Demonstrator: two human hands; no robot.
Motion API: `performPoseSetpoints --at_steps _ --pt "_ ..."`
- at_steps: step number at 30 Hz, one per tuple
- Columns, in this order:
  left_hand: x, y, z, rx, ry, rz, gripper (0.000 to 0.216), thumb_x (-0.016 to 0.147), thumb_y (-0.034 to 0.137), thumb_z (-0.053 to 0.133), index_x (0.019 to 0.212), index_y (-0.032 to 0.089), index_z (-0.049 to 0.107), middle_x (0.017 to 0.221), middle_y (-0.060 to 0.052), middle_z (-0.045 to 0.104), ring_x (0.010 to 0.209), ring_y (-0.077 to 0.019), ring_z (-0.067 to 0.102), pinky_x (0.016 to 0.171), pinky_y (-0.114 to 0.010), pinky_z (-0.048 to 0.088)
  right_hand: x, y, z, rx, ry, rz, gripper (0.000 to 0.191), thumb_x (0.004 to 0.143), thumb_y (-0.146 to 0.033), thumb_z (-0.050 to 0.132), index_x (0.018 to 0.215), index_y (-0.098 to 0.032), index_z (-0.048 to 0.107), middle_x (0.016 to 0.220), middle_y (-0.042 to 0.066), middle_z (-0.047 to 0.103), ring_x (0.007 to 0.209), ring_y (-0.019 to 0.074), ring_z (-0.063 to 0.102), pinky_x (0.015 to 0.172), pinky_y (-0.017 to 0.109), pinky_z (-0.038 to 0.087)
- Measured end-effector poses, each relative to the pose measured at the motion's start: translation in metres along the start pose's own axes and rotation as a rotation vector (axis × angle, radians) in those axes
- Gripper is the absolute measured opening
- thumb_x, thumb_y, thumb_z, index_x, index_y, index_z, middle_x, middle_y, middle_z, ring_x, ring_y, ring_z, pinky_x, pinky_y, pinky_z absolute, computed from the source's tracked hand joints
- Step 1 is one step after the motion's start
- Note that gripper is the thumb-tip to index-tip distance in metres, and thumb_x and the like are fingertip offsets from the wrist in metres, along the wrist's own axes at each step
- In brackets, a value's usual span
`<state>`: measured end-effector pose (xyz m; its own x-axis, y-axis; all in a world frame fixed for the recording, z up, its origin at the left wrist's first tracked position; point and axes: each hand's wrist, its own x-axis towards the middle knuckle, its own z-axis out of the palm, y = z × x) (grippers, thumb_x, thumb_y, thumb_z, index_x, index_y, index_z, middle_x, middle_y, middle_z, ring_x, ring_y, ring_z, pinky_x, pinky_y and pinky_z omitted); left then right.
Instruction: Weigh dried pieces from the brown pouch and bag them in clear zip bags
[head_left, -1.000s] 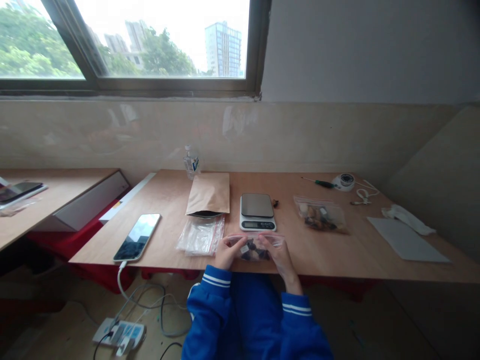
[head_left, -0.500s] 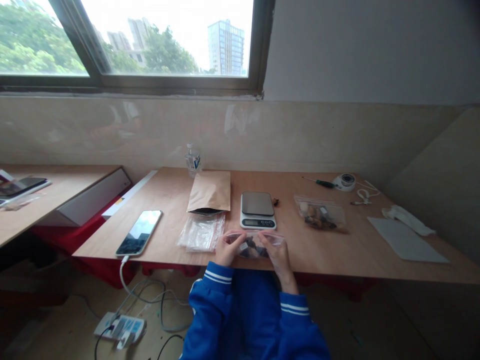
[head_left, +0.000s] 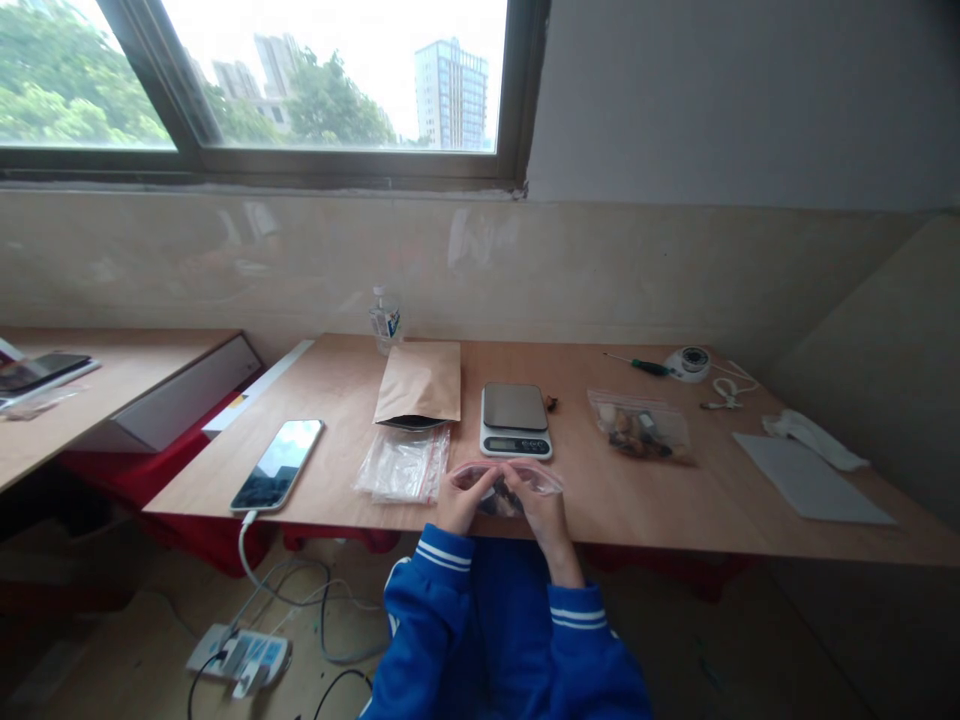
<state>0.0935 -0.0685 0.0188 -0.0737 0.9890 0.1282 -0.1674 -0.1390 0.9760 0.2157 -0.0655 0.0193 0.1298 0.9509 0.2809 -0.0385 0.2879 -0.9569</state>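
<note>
A clear zip-lock bag (head_left: 501, 505) with dark pieces inside is at the table's front edge, in front of the kitchen scale (head_left: 515, 418). My left hand (head_left: 459, 500) pinches the bag's top edge from the left. From the right, my right hand (head_left: 541, 508) grips the same edge, the two hands' fingertips close together near the middle. The bag's red-lined mouth bows around the fingers. Nothing lies on the scale's plate. Left of my hands is a stack of clear zip-lock bags (head_left: 401, 470), below an open brown paper pouch (head_left: 420, 382).
A filled zip-lock bag (head_left: 641, 428) lies to the right, with a small dark piece (head_left: 553, 404) beside the scale. A phone (head_left: 277, 466) on a cable is at left. Farther off are a bottle (head_left: 385, 322), a screwdriver (head_left: 649, 368), a dome camera (head_left: 688, 364) and a white sheet (head_left: 810, 480).
Both hands have moved closer together along the bag's top edge. The bag's mouth now curves more around the fingers. Everything else on the table stays in place.
</note>
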Motion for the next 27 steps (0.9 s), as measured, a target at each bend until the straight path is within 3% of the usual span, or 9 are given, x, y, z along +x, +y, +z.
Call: performPoseSetpoints --at_steps 7,20,27 --pt "0.000 0.001 -0.003 -0.012 0.024 0.023 0.024 0.070 0.037 0.072 0.078 0.014 0.070 0.081 -0.006 0.072 0.081 -0.0202 0.067 0.076 -0.030 0.052 0.000 -0.005 0.000 0.049 -0.081 0.033 0.020 0.079 -0.038 0.062 0.083 -0.019 0.069 0.084 0.004 0.071 0.081 0.0199 0.066 0.079 0.035 0.053" --pt "0.002 -0.005 -0.011 -0.085 0.045 -0.064 0.024 0.066 0.036 0.075 0.074 0.014 0.070 0.074 -0.005 0.072 0.072 -0.0169 0.066 0.070 -0.026 0.052 0.001 -0.001 -0.008 0.108 -0.137 0.121 0.019 0.077 -0.036 0.066 0.080 -0.017 0.069 0.080 0.004 0.070 0.076 0.0178 0.065 0.073 0.030 0.051" --pt "0.002 -0.007 -0.012 -0.099 0.063 -0.109 0.027 0.064 0.037 0.077 0.075 0.013 0.072 0.072 -0.006 0.072 0.069 -0.0173 0.066 0.065 -0.026 0.052 0.001 -0.003 -0.006 0.042 -0.087 0.060 0.017 0.077 -0.033 0.067 0.077 -0.017 0.070 0.077 0.003 0.069 0.074 0.0172 0.063 0.071 0.029 0.050"
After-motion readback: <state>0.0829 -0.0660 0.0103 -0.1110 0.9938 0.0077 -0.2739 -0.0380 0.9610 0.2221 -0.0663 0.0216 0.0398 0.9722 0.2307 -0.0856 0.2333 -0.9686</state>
